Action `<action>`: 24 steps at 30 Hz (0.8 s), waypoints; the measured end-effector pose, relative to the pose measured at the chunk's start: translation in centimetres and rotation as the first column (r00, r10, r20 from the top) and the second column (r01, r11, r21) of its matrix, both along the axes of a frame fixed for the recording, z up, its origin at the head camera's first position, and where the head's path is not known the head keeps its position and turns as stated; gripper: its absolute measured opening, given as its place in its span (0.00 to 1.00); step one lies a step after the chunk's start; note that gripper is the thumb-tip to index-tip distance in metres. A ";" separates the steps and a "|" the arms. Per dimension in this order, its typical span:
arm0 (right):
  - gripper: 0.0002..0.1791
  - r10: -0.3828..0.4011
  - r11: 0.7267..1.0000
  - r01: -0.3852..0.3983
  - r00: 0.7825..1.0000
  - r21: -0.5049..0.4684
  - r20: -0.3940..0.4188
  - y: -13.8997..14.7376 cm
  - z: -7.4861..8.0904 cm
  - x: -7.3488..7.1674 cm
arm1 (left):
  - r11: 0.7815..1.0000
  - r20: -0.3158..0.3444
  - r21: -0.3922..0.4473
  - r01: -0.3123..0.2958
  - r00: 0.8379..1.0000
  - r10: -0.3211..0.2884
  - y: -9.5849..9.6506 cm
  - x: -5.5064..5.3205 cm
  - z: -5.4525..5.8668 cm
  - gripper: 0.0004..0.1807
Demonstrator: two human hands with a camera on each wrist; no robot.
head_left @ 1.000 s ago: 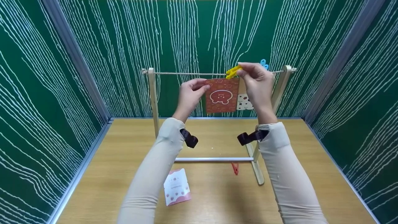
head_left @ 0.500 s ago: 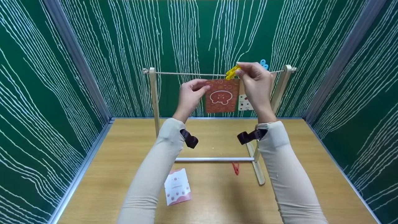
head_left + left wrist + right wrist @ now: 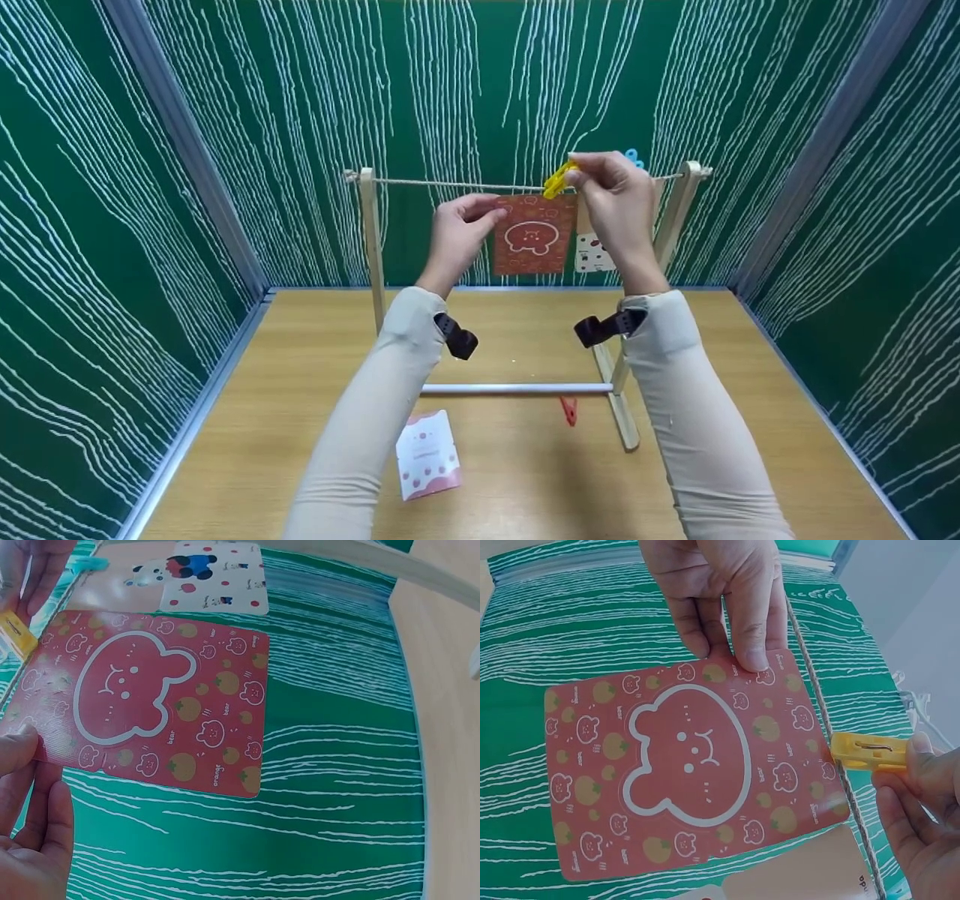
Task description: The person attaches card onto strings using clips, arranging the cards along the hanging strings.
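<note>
Right hand [image 3: 619, 202] is tilting yellow clothespin [image 3: 559, 181] steeper and slightly lower; rope [image 3: 465, 184] is dipping more toward it than a second ago.

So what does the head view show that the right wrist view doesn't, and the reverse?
Head only: the red clip and pink-and-white packet on the table, plus the wooden stand's upright posts.

Right wrist only: the metal spring on the yellow clip, and readable printed words, "bear" and "orange", on the red card.

Both: the left hand pinching the card, the right hand pinching the yellow clip, the rope and the green wall.
</note>
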State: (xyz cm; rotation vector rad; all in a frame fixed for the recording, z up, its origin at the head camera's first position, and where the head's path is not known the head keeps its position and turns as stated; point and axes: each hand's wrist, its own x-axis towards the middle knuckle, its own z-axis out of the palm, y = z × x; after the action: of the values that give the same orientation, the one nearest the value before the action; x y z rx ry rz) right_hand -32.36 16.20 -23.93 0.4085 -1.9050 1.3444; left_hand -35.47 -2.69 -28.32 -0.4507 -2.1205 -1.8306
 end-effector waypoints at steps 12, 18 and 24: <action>0.10 0.034 0.997 -0.037 0.998 0.062 0.054 -0.2 0.1 -0.2 | 1.000 -0.002 0.001 0.013 1.000 -0.013 -0.1 -0.3 0.1 0.11; 0.11 0.036 0.995 -0.042 0.997 0.093 0.068 -0.4 -0.1 -0.3 | 1.000 0.015 0.017 0.020 1.000 -0.020 -0.1 -0.4 0.0 0.12; 0.11 0.020 0.991 -0.029 0.998 0.131 0.066 -0.6 -0.4 -0.4 | 1.000 0.014 0.021 0.022 1.000 -0.022 -0.2 -0.5 -0.2 0.12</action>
State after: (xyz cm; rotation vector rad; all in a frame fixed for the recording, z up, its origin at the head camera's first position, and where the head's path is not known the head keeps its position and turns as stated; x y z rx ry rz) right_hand -32.80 15.59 -24.35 0.4605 -2.0564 1.2650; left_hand -35.92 -2.91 -28.55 -0.4591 -2.1117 -1.8723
